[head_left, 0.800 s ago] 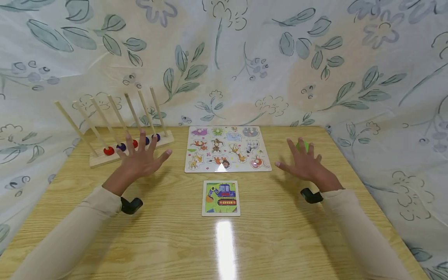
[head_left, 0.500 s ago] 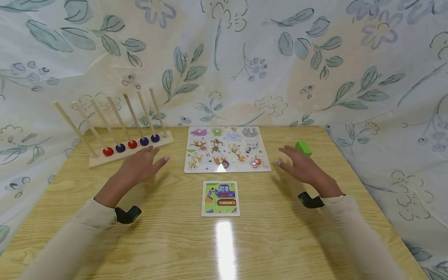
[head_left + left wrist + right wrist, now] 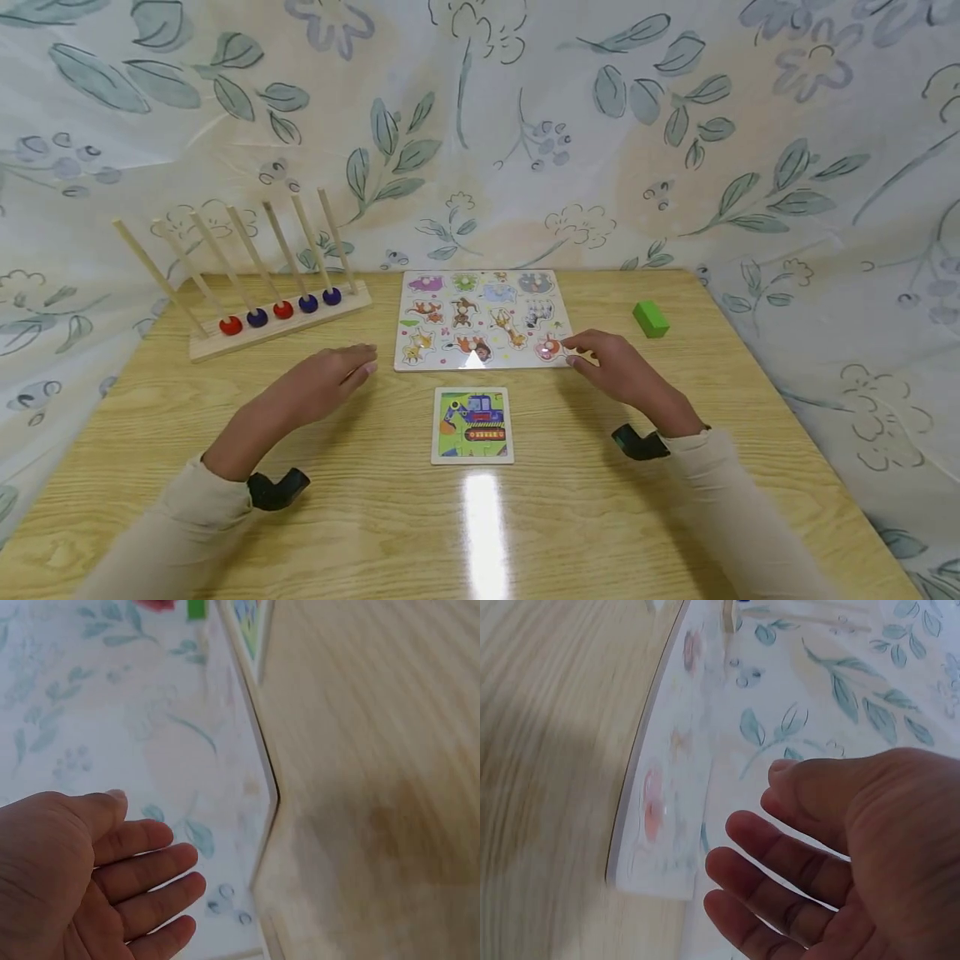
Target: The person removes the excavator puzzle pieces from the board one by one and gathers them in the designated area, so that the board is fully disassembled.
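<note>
My left hand hovers over the table left of the animal peg puzzle board, its fingers held together and pointing toward the board's left edge. Nothing is in its palm, as the left wrist view of the hand shows. At the board's lower right corner is my right hand, with gently bent fingers and thumb apart. It appears to hover there and holds nothing in the right wrist view of the hand. A small square excavator jigsaw lies in front of the board.
A wooden peg stand with several upright rods and red and blue beads stands at the back left. A green block lies at the right. Behind the wooden table hangs a floral cloth.
Both hands have turned from spread palms-down to sideways and moved inward toward the board. The green block and peg stand beads, earlier partly covered, now show fully.
</note>
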`<state>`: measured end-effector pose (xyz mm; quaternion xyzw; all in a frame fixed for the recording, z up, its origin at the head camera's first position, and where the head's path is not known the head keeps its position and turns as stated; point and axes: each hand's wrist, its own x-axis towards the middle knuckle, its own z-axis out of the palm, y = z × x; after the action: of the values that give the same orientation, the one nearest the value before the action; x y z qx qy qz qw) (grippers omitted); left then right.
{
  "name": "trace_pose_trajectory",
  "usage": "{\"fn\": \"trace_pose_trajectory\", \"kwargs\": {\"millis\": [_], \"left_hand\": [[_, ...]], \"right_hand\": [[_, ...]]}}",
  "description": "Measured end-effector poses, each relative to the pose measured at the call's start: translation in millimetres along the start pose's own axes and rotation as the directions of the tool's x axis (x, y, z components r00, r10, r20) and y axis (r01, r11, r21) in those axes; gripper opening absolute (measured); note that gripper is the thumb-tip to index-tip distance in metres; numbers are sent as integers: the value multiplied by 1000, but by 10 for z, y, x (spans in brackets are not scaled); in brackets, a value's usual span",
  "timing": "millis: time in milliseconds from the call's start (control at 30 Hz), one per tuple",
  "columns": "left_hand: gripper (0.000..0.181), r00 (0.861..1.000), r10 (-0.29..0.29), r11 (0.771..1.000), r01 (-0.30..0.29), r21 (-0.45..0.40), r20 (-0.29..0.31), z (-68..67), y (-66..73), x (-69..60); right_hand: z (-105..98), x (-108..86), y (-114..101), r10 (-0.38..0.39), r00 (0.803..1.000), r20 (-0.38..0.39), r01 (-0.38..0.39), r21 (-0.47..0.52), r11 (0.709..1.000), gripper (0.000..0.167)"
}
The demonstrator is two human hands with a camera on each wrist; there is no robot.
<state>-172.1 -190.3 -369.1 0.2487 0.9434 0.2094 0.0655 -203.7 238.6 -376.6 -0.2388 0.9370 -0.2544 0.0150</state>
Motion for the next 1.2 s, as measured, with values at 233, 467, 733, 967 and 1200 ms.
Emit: {"fn": "trace_pose_trajectory", "kwargs": {"millis": [233,467,733,967,1200], "left_hand": [[40,995,94,995,-94,15,-31,150,166,-66],[38,983,181,983,-181,-26,19,291,303,-127],[36,950,292,950,-275,-150,108,482,449,-127],[40,917,355,908,-292,-302,181,565,472,-62],[39,899,374,917,-322,-237,228,619,511,-3]], "right_hand": [[155,71,-109,-69,997,-16,69,13,998,27],[304,116,-251,-90,996,29,88,76,993,23],[436,169,-368,-145,987,75,134,131,982,20],[577,225,-483,-196,975,109,177,163,971,20],[627,277,-567,-212,971,114,191,174,966,22]]}}
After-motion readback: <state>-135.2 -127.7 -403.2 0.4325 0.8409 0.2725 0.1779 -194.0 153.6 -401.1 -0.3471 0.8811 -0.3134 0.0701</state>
